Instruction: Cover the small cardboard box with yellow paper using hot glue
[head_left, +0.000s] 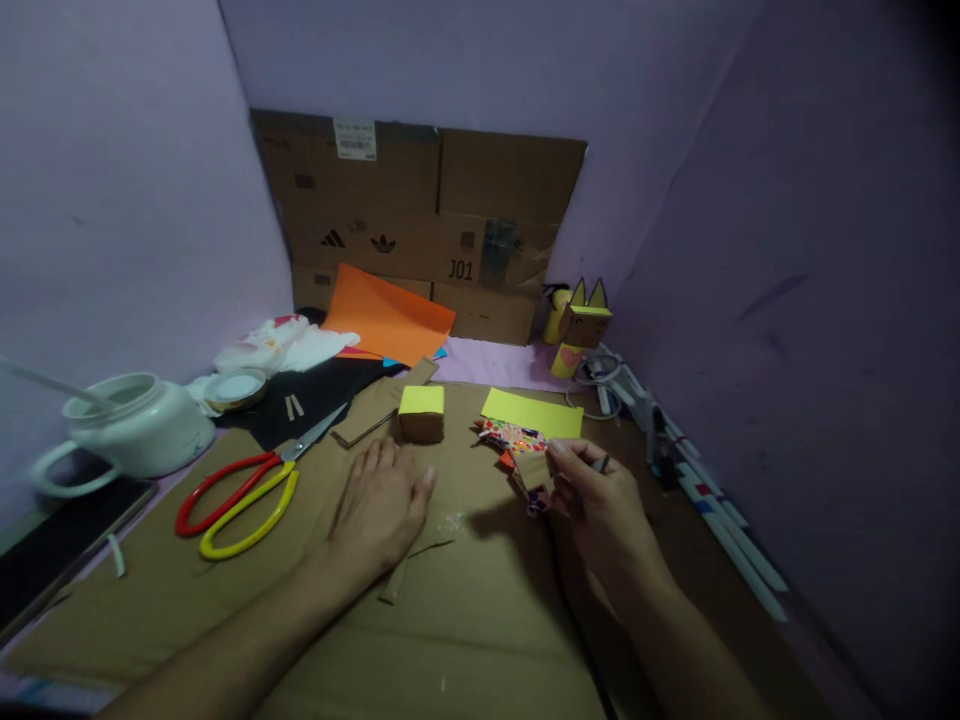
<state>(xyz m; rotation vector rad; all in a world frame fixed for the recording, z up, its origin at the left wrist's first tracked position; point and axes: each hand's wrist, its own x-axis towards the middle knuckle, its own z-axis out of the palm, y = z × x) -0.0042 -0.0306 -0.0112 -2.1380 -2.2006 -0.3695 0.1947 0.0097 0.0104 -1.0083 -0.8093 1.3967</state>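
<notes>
My left hand lies palm down on the cardboard mat, its fingers stretched out just short of a small cardboard box with a yellow top. My right hand is closed, thumb and fingertips pinching a small square piece of cardboard. Right beside that piece is a floral-patterned glue gun with an orange trigger, its nozzle pointing left; the cardboard hides part of its handle. A yellow paper strip lies behind the gun. A thin cardboard scrap is below my left hand.
Red-and-yellow-handled scissors lie at left, near a white pot and a small round dish. Orange paper leans on a cardboard panel. A cardboard figure with pointed ears stands at back right. White sticks line the right side.
</notes>
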